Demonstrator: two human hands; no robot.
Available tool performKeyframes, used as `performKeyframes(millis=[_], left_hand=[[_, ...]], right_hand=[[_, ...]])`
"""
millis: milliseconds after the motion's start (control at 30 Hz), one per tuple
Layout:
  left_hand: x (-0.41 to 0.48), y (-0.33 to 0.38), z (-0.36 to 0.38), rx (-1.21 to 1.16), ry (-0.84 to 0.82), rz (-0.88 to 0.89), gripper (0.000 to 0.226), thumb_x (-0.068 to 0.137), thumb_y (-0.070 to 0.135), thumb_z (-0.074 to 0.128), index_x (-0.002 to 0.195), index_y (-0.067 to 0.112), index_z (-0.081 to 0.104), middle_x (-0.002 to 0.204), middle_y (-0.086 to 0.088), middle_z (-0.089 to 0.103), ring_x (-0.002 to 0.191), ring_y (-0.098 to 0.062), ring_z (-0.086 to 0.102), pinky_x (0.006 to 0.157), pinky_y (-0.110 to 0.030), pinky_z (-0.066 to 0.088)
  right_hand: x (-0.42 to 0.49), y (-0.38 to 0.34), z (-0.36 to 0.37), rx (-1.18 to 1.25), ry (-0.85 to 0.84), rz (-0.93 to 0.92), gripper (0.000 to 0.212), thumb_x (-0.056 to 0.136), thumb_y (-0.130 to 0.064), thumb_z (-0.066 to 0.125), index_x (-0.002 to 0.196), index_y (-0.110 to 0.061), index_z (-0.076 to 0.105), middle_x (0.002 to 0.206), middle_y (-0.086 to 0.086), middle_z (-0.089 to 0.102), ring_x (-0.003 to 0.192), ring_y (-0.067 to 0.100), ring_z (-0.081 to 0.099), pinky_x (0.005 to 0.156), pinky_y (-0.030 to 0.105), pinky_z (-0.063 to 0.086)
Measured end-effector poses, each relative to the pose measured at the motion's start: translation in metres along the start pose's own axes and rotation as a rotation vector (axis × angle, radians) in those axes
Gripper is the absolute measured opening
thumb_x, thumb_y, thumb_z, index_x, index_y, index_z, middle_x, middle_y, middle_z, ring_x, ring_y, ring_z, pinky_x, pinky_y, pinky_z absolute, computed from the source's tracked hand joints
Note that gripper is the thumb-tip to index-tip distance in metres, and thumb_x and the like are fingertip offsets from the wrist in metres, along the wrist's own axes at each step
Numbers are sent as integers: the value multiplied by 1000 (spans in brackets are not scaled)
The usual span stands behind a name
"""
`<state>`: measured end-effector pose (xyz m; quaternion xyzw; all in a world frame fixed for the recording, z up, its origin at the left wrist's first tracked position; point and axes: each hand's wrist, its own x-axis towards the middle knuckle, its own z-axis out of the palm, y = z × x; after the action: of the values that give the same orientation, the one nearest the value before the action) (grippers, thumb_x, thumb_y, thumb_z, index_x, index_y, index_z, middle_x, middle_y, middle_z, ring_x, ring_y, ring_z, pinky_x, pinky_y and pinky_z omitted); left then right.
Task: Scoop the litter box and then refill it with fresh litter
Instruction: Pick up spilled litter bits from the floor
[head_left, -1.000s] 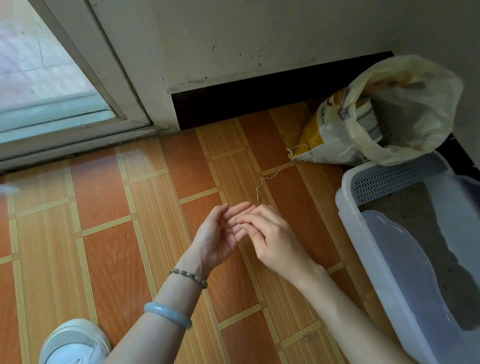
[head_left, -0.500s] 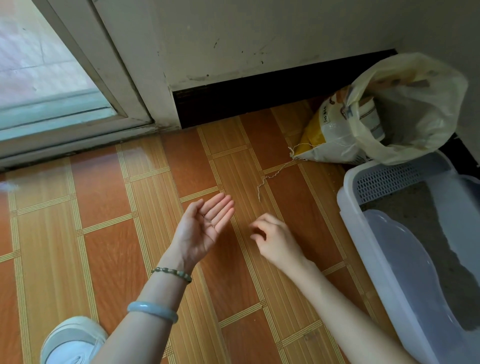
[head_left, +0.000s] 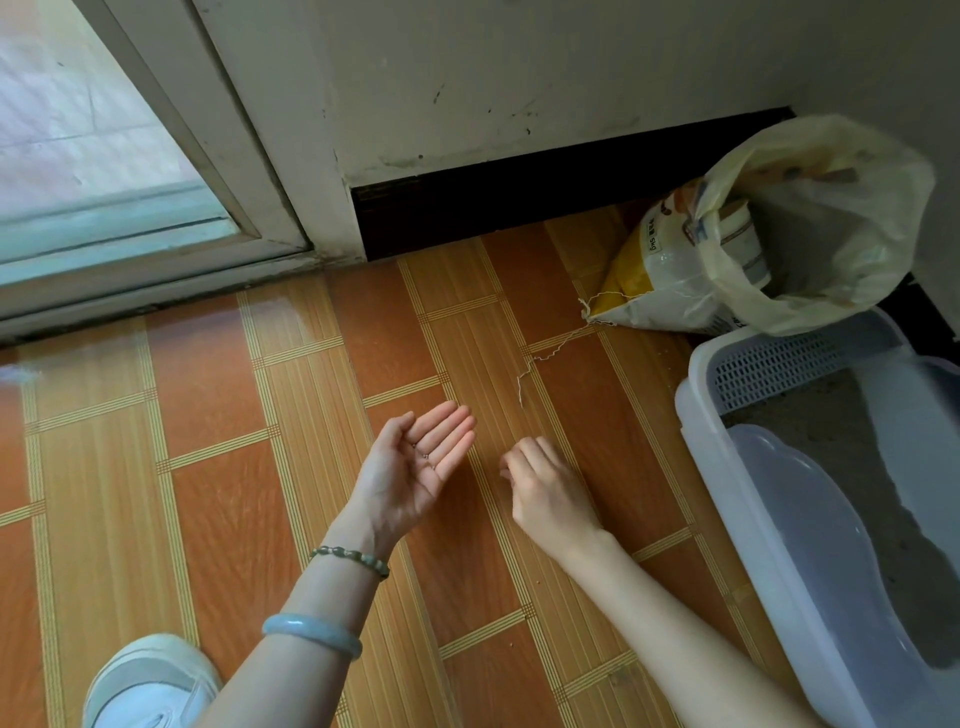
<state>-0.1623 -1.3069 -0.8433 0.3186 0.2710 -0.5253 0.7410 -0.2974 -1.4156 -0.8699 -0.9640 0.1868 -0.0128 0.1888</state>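
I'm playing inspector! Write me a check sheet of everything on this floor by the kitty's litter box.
Surface: orange and tan tiled floor.
Job's things: pale litter box at right with grey litter inside; yellow-white litter sack beyond it, its far end covered by a pale plastic bag. No scoop seen.
Clutter: loose string trailing from the sack across the floor.
Hands: left hand palm up, fingers straight, tiny grains on it; right hand knuckles up, fingers curled, and whether it pinches anything is hidden.
Cables: nothing seen.
Surroundings: glass door, scuffed wall, dark skirting, white shoe.
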Motion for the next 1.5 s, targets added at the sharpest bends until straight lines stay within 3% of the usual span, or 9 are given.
performKeyframes(millis=[167, 333, 467, 633, 833, 1033, 1200, 1300, 1500], left_hand=[[2, -5, -2, 34, 17, -3, 51, 99, 22, 32, 85, -4, 74, 104, -23, 68, 93, -30, 69, 79, -38, 57], [5, -11, -4, 74, 38, -32, 51, 99, 23, 31, 91, -6, 72, 103, -24, 68, 91, -30, 69, 79, -38, 57], [6, -17, -2, 131, 83, -72, 46, 99, 25, 32, 89, -1, 68, 69, -10, 68, 57, -17, 65, 54, -23, 55], [2, -19, 1, 193, 22, -155, 43, 94, 36, 41, 113, 5, 64, 103, -13, 65, 104, -24, 59, 99, -33, 42], [3, -21, 11, 180, 20, -104, 51, 98, 31, 31, 94, 5, 75, 99, -13, 70, 84, -20, 68, 69, -27, 57], [-2, -22, 15, 169, -5, -157, 45, 98, 34, 32, 108, 9, 68, 82, -11, 69, 60, -17, 64, 49, -22, 52], [-2, -22, 17, 103, -27, -140, 49, 98, 33, 32, 97, 6, 72, 93, -13, 68, 87, -20, 61, 79, -31, 51], [0, -24, 24, 71, -68, -94, 54, 100, 26, 29, 80, -1, 70, 70, -14, 69, 63, -18, 67, 56, -27, 57], [13, -15, 46, 48, -56, -72, 43, 100, 23, 30, 107, -7, 60, 106, -24, 68, 95, -31, 68, 83, -40, 55]], right_hand=[[4, -11, -1, -89, -67, 92, 27, 59, 12, 61, 79, -7, 60, 79, 7, 57, 72, 24, 52, 67, 34, 51], [11, -20, -17, 232, 9, 209, 8, 87, -10, 42, 85, -11, 51, 89, 0, 49, 83, 19, 48, 77, 35, 46], [17, -55, -42, 346, 67, 104, 23, 86, -22, 33, 86, -10, 52, 93, 3, 53, 87, 18, 47, 78, 26, 40], [23, -69, -45, 124, 131, -63, 15, 87, -10, 50, 87, -8, 65, 89, 6, 63, 86, 21, 52, 78, 32, 42], [20, -57, -54, 90, 204, -92, 8, 75, -15, 71, 74, -14, 63, 72, -2, 65, 76, 19, 58, 73, 27, 33], [19, -58, -55, 140, 278, -127, 18, 80, -25, 68, 66, -13, 64, 71, -2, 64, 73, 17, 56, 71, 28, 38], [20, -56, -58, 186, 277, -167, 7, 82, -14, 67, 85, -10, 71, 85, 2, 66, 82, 18, 55, 77, 28, 46], [23, -45, -68, 212, 337, -93, 16, 90, -13, 54, 94, -8, 69, 86, 3, 65, 79, 19, 56, 73, 27, 47], [34, 23, -73, 176, 452, 283, 29, 96, -13, 44, 119, -3, 59, 105, 11, 69, 89, 19, 66, 71, 8, 41]])
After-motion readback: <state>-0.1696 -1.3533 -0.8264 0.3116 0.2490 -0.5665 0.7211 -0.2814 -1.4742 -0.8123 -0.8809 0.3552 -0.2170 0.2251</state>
